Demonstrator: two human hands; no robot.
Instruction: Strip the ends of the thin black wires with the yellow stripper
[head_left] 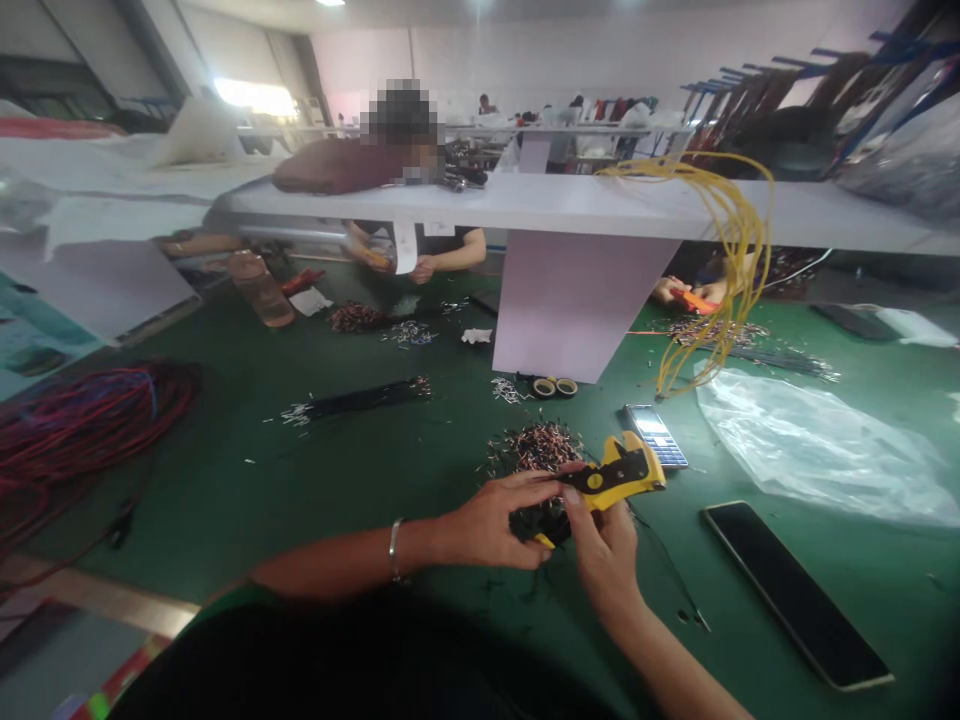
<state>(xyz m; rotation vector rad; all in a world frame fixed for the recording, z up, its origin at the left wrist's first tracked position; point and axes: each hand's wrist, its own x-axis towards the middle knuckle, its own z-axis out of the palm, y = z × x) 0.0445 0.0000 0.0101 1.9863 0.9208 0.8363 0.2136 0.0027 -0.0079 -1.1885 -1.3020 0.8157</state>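
My left hand (499, 522) is wrapped round the black handles of a wire stripper (634, 478) with a yellow and black head. The stripper's head points right, above the pile on the table. My right hand (609, 560) is closed right beside the tool's body, its thumb against it. From behind those fingers a thin black wire (679, 578) trails down to the right and ends in a silvery tip. The fingers partly hide where wire and tool meet. Behind the hands lies a heap of short wire pieces with coppery ends (536, 445).
Near the stripper lie a keypad phone (656, 435), a dark smartphone (799, 595) and a clear plastic bag (817, 440). Tape rolls (555, 387) sit by the shelf support (577, 300). Yellow wires (739, 230) hang from the shelf. Red cable coils (90, 430) lie left. Co-workers' hands (424, 268) are across the table.
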